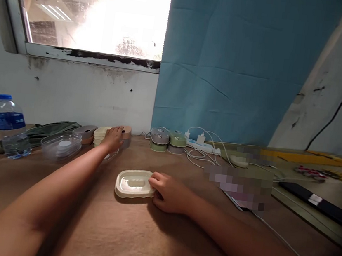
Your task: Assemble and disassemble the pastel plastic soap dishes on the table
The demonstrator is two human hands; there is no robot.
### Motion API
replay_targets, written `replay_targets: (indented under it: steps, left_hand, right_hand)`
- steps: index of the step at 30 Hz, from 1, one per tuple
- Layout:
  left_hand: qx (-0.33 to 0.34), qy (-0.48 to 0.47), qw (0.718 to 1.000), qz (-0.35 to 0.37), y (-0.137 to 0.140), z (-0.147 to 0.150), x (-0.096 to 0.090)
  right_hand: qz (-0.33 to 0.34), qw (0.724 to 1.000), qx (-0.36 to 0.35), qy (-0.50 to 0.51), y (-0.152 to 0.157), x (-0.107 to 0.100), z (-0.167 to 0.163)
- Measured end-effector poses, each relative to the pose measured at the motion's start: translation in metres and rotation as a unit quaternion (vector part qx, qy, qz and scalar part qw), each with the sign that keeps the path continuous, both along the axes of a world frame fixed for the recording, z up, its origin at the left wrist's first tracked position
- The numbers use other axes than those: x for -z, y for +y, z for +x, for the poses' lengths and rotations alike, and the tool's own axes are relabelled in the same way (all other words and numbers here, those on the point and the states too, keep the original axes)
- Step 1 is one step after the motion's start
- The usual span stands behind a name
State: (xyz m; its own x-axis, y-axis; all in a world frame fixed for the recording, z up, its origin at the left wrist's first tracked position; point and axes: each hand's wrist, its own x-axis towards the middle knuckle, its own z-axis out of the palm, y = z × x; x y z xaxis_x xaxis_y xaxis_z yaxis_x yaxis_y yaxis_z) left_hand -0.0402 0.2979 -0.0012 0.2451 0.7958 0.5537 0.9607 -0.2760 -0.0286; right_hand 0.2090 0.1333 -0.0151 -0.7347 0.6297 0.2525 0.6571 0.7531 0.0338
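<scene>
A cream oval plastic lid or shallow tray (135,184), with a raised bar in its middle, lies on the brown table in front of me. My right hand (167,192) grips its right end with curled fingers and thumb. Farther off, my left hand (113,139) reaches over a stack of cream plastic pieces (99,136), fingers stretched forward and resting at its right side. Just right of those fingers stands a pinkish stack (125,135), partly covered by the hand. Whether the left fingertips hold a piece cannot be made out.
Clear plastic containers (62,146), grey-brown pieces (84,133) and a water bottle (10,129) stand at left. Grey and green boxes (168,140) sit near the wall beside a power strip (201,145) with cables. A phone (237,196) lies at right.
</scene>
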Motion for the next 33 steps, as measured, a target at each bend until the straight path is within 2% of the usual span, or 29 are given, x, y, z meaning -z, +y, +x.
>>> replay_targets:
  steps: [5, 10, 13, 16, 19, 22, 25, 28, 33]
  left_hand:
    - [0.025, 0.013, 0.999, -0.023, 0.027, 0.014, 0.005]
    - [0.045, -0.009, 0.999, -0.001, 0.019, 0.018, -0.005]
    - [0.07, -0.078, 0.994, 0.041, -0.015, 0.018, -0.018]
    - [0.173, -0.206, 0.961, 0.069, -0.073, 0.012, -0.022]
    - [0.268, -0.222, 0.937, -0.001, -0.127, -0.003, -0.013]
    - [0.33, -0.195, 0.921, -0.068, -0.151, -0.019, 0.002]
    - [0.39, -0.151, 0.898, -0.136, -0.15, -0.029, 0.011]
    - [0.413, -0.149, 0.883, -0.165, -0.143, -0.03, 0.014]
    - [0.436, -0.166, 0.862, -0.199, -0.142, -0.026, 0.016]
  right_hand:
    - [0.011, 1.0, 0.003, 0.019, 0.004, 0.006, 0.003]
    - [0.004, 1.0, 0.003, 0.021, 0.005, 0.008, 0.005]
    - [0.011, 0.998, 0.016, 0.062, 0.001, 0.009, 0.006]
    - [0.09, 0.985, 0.021, 0.143, -0.002, 0.009, 0.006]
    - [0.203, 0.961, -0.021, 0.187, -0.003, 0.006, 0.006]
    - [0.248, 0.95, -0.033, 0.188, -0.006, 0.002, 0.006]
    - [0.208, 0.965, -0.002, 0.163, -0.01, 0.0, 0.005]
    - [0.14, 0.98, 0.021, 0.139, -0.01, 0.001, 0.005]
    - [0.073, 0.988, -0.014, 0.136, -0.002, 0.011, 0.006]
